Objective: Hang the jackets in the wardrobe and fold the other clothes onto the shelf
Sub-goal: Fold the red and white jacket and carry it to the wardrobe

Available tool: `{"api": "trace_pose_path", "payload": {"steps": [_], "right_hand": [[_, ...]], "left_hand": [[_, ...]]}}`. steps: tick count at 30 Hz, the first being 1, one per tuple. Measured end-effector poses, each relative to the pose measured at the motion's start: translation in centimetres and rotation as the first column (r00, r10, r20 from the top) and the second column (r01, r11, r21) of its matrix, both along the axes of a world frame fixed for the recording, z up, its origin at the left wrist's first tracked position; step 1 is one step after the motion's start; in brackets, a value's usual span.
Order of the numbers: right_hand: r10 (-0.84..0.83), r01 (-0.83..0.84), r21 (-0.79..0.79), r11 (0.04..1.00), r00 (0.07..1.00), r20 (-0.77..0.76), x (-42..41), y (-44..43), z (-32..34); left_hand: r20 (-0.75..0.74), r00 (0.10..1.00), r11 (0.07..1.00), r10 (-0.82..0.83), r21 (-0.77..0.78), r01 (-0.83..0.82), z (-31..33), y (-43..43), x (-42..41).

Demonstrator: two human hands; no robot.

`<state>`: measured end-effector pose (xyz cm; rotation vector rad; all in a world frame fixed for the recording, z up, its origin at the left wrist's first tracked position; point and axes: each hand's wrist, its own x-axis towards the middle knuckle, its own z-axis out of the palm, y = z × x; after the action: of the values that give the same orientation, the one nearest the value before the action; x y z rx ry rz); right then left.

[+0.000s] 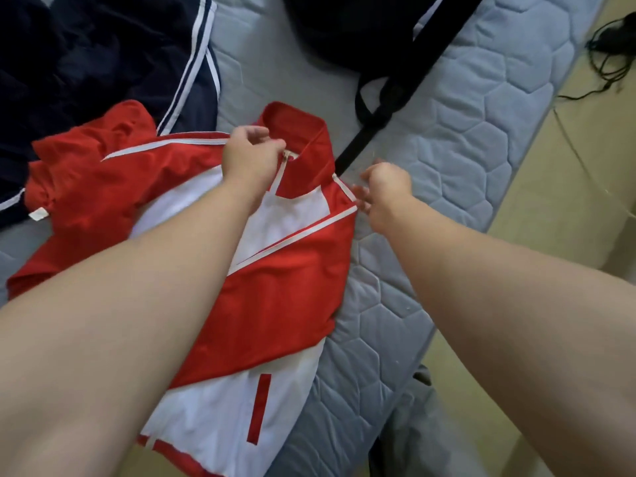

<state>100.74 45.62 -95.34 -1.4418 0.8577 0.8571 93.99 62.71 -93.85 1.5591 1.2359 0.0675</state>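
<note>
A red and white zip jacket [285, 280] lies front side up on the quilted mattress [464, 139], collar pointing away from me. My left hand [251, 153] pinches the jacket at the collar, right by the top of the zip. My right hand [382, 191] sits at the jacket's right shoulder seam, fingers curled onto the edge of the fabric. A navy garment with white stripes [103, 56] is heaped at the upper left, partly under the red sleeve.
A black garment or bag [361, 32] with a long black strap [375, 122] lies at the top of the mattress. The floor [564, 187] runs along the right side, with black cables [612, 46] at the far right. Grey cloth [423, 425] hangs at the mattress's near edge.
</note>
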Motion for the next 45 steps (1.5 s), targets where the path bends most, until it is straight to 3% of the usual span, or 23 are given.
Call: {"api": "trace_pose_path", "payload": {"steps": [3,6,8,11,15,17,21,27,30,32,35,40,42,45], "right_hand": [[0.359,-0.311,-0.275,0.91,0.922,0.143,-1.2,-0.2,-0.9],[0.589,-0.486,-0.446,0.752,0.798,0.124,-3.8,-0.3,-0.4],[0.652,-0.512,-0.53,0.676,0.75,0.107,-6.1,-0.4,-0.1],[0.778,-0.601,-0.585,0.545,0.622,0.085,-10.8,-0.3,0.1],[0.968,-0.806,-0.548,0.222,0.25,0.024,-17.8,1.0,-0.1],[0.997,-0.874,-0.481,0.071,0.081,0.0,-21.0,2.3,-0.5],[0.995,-0.897,-0.43,-0.102,-0.093,-0.04,-25.7,5.3,-1.3],[0.946,-0.816,-0.48,-0.321,-0.297,-0.128,-30.9,8.8,-2.2],[0.947,-0.768,-0.559,-0.312,-0.299,-0.117,-32.5,11.1,-1.7],[0.961,-0.75,-0.613,-0.248,-0.269,-0.059,-33.6,13.1,-1.2],[0.976,-0.747,-0.656,-0.111,-0.207,0.071,-35.1,16.5,-0.5],[0.964,-0.734,-0.671,0.105,-0.089,0.249,-36.5,23.0,0.6],[0.958,-0.714,-0.685,0.142,-0.075,0.277,-36.7,24.9,1.0],[0.969,-0.724,-0.67,0.162,-0.014,0.248,-36.6,26.6,1.1]], "left_hand": [[-0.21,0.932,0.908,-0.296,0.241,0.343,-0.7,-1.9,-3.4],[-0.362,0.827,0.809,-0.43,0.252,0.531,-1.6,-2.7,-8.2],[-0.44,0.785,0.776,-0.436,0.258,0.575,-1.9,-2.9,-11.7],[-0.586,0.754,0.779,-0.297,0.308,0.547,-2.1,-2.7,-17.7],[-0.689,0.725,0.837,0.014,0.404,0.368,-2.1,-1.8,-25.7],[-0.718,0.69,0.881,0.095,0.383,0.278,-2.2,-0.9,-29.5],[-0.785,0.61,0.934,0.109,0.29,0.206,-3.0,1.2,-35.6],[-0.695,0.718,0.925,-0.041,0.245,0.29,-4.3,3.4,-41.1],[-0.58,0.814,0.95,0.028,0.269,0.159,-3.7,5.4,-41.9],[-0.441,0.869,0.96,0.224,0.256,-0.117,-2.9,8.1,-41.9],[-0.326,0.841,0.902,0.431,0.146,-0.406,-1.9,12.8,-42.3],[-0.138,0.886,0.885,0.443,-0.092,-0.457,-1.5,18.8,-41.7],[-0.102,0.831,0.782,0.547,-0.292,-0.55,-1.5,20.6,-40.6],[-0.084,0.795,0.663,0.601,-0.502,-0.555,-1.6,22.7,-39.1]]}}
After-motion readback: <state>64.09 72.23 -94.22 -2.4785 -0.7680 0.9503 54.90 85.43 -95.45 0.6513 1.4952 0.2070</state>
